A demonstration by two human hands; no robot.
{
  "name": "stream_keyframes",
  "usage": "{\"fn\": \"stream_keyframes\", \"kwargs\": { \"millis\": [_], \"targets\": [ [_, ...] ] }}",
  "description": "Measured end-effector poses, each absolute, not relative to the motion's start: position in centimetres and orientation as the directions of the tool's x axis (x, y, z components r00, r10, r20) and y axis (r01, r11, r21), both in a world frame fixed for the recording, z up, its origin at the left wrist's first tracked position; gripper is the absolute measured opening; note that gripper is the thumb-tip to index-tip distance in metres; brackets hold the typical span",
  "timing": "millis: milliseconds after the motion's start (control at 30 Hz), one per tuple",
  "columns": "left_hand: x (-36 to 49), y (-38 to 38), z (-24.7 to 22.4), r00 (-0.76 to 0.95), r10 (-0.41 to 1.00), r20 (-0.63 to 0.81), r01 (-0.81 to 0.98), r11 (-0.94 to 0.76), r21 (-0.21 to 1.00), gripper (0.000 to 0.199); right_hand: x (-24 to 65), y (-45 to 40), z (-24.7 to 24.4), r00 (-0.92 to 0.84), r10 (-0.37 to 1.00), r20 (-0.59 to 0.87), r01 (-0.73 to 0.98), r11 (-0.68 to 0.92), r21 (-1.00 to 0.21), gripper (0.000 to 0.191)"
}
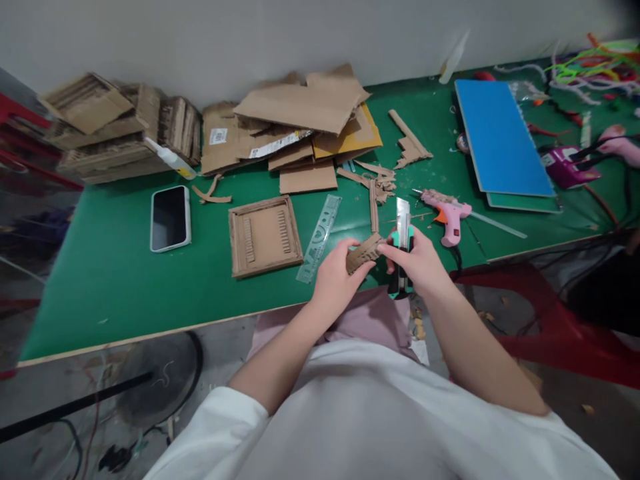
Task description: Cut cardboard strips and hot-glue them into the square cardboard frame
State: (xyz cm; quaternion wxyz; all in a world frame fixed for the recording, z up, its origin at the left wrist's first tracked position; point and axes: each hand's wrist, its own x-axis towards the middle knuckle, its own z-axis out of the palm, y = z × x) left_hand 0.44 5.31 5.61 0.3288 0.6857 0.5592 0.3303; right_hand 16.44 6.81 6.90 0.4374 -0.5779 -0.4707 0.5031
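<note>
Near the table's front edge, my left hand (339,272) grips a small notched cardboard piece (364,255) between thumb and fingers. My right hand (419,261) is closed around a green and black utility knife (401,267), its wide blade pointing away from me. The right thumb also touches the right end of the cardboard piece. To the left lies a square cardboard tray (266,237) with two ridged strips inside. A clear green ruler (320,239) rests between the tray and my left hand. Beyond my hands is a narrow cardboard strip (373,207).
A white phone (171,219) lies at left, with stacked cardboard frames (113,127) and a glue bottle (173,160) behind. Cardboard sheets (300,100) are piled at the back. A pink glue gun (453,217), blue board (503,137) and colourful pipe cleaners (595,70) lie at right.
</note>
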Motion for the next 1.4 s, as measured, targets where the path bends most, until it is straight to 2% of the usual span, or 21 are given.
{"fn": "stream_keyframes", "kwargs": {
  "millis": [67,167,300,467,633,733,800,833,933,1000,1067,1200,1267,1400],
  "targets": [
    [0.4,5.4,5.8,0.165,0.986,0.006,0.408,-0.074,0.910,0.033,15.8,7.2,6.9,0.054,0.988,-0.145,0.067,-0.148,-0.987,0.033],
    [-0.3,5.8,5.8,0.238,0.963,-0.127,0.238,0.070,0.969,0.026,15.6,7.5,7.1,0.051,0.993,-0.107,0.085,-0.111,-0.990,0.030],
    [-1.1,6.1,5.8,0.331,0.903,-0.273,0.046,0.273,0.961,0.026,15.4,7.6,7.3,0.005,0.994,-0.111,0.064,-0.111,-0.992,0.031],
    [-1.3,5.9,5.3,0.367,0.862,-0.351,-0.137,0.423,0.896,0.028,14.9,7.6,7.0,-0.025,0.978,-0.207,-0.086,-0.209,-0.974,0.032],
    [-1.6,6.1,4.7,0.156,0.931,-0.329,-0.237,0.359,0.903,0.025,14.5,6.4,6.4,0.007,0.926,-0.378,-0.324,-0.356,-0.877,0.029],
    [-2.2,6.4,4.6,0.026,0.939,-0.344,-0.319,0.334,0.887,0.027,14.0,4.8,5.8,-0.115,0.873,-0.474,-0.408,-0.476,-0.779,0.026],
    [-2.6,6.5,4.6,-0.026,0.936,-0.350,-0.338,0.322,0.885,0.028,13.8,4.0,5.3,-0.233,0.847,-0.479,-0.390,-0.532,-0.752,0.024],
    [-2.7,6.5,4.6,-0.039,0.936,-0.350,-0.339,0.317,0.886,0.029,13.8,3.8,5.1,-0.201,0.863,-0.464,-0.372,-0.506,-0.779,0.023],
    [-2.8,6.2,4.7,-0.039,0.939,-0.342,-0.323,0.312,0.893,0.028,14.8,4.3,5.0,0.178,0.931,-0.320,-0.263,-0.268,-0.927,0.023],
    [-2.5,5.8,4.8,-0.023,0.942,-0.334,-0.306,0.312,0.899,0.027,15.5,4.9,5.5,0.322,0.920,-0.222,-0.169,-0.175,-0.970,0.024],
    [-2.1,5.5,4.9,0.000,0.944,-0.330,-0.287,0.316,0.904,0.025,15.8,5.2,6.3,0.304,0.934,-0.186,-0.079,-0.169,-0.982,0.025],
    [-1.0,4.8,5.0,0.059,0.944,-0.325,-0.256,0.329,0.909,0.024,15.0,5.0,7.2,0.075,0.967,-0.243,0.093,-0.249,-0.964,0.032],
    [-0.8,4.7,5.0,0.054,0.944,-0.326,-0.247,0.329,0.912,0.024,14.4,4.8,7.3,-0.004,0.956,-0.295,0.128,-0.292,-0.948,0.035],
    [-0.9,4.7,4.8,0.044,0.937,-0.347,-0.241,0.347,0.906,0.024,14.1,4.5,7.0,-0.029,0.946,-0.322,0.130,-0.316,-0.940,0.033]
  ]
}}
